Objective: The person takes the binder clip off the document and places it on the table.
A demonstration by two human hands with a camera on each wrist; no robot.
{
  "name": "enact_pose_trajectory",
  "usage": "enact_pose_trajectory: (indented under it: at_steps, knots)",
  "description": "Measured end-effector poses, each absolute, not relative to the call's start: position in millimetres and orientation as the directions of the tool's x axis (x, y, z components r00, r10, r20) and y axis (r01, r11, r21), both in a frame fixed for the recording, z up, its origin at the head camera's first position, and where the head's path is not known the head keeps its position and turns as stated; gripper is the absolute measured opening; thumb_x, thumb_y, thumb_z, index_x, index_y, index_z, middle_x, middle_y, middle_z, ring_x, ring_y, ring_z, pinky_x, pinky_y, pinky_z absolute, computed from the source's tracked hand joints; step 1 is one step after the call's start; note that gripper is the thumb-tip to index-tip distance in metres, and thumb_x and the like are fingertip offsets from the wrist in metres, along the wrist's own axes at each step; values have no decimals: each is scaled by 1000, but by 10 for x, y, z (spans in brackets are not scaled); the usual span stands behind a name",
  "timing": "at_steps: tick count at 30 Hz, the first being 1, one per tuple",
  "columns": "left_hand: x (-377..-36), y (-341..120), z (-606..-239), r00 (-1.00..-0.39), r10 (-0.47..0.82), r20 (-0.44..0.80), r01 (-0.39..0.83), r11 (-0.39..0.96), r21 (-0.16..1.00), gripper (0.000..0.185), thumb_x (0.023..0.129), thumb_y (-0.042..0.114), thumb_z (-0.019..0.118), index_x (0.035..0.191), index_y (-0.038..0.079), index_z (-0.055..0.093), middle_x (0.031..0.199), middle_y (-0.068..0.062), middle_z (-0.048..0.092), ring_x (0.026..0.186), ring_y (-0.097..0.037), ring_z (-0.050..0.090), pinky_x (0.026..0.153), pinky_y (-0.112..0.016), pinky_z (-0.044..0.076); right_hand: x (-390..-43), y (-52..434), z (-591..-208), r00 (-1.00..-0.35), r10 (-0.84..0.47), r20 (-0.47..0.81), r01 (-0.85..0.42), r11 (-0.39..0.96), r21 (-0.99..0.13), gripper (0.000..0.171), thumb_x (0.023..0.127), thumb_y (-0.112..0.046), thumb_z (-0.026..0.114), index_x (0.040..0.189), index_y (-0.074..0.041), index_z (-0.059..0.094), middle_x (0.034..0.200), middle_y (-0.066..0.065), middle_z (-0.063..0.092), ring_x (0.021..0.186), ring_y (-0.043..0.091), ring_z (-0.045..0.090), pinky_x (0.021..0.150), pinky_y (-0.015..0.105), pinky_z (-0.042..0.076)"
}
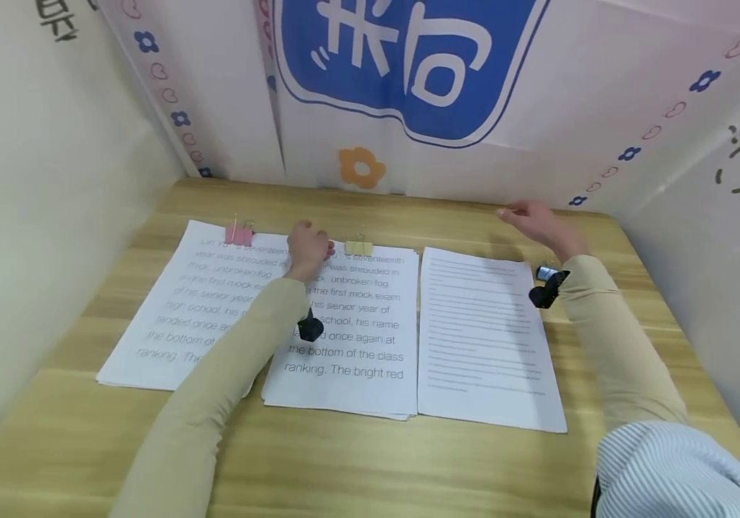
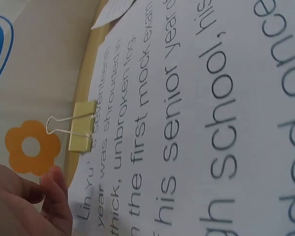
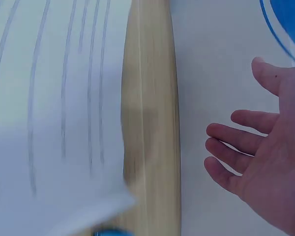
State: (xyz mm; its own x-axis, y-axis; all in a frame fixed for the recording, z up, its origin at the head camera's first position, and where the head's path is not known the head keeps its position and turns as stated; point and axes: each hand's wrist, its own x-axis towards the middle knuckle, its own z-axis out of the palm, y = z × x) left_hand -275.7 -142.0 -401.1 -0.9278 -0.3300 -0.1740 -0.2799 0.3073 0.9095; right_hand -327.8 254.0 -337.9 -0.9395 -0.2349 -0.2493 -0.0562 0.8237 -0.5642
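Note:
Three paper stacks lie side by side on a wooden table. A pink binder clip sits on the top edge of the left printed stack. A yellow binder clip sits on the top edge of the middle printed stack. My left hand rests with loosely curled fingers on that stack's top left corner, just beside the yellow clip, holding nothing. My right hand hovers with spread fingers beyond the far edge of the lined stack.
A printed backdrop and plain side walls close in the table on three sides. Bare wood shows between the lined stack and the back wall. A striped cloth is at the lower right corner.

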Motion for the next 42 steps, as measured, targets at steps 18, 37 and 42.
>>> enact_pose_trajectory:
  at_steps: [18,37,42]
  knots:
    - [-2637,-1704,-4201,-884,-200,-422,-453,145,880,50,98,16,49,143,0,33,103,-16,68,66,-7,68,70,-19,59,-3457,1736,-3521,-899,-374,-226,-209,823,-528,67,98,-43,44,143,5,32,142,28,41,131,40,41,109,54,38]
    - [-2533,-1783,-4256,-912,-216,-349,-378,110,919,32,99,19,48,126,3,51,110,-15,66,80,-9,67,73,-18,59,-3483,820,-3647,-801,-561,-211,-332,709,-623,66,93,-43,54,142,0,39,142,16,47,132,29,45,113,42,38]
    - [-2521,-1785,-4258,-914,-218,-343,-372,107,922,34,98,20,49,128,4,50,109,-14,66,84,-12,68,73,-18,59,-3410,548,-3637,-780,-595,-192,-371,687,-625,66,92,-42,58,141,-1,41,141,14,49,130,27,46,112,41,39]
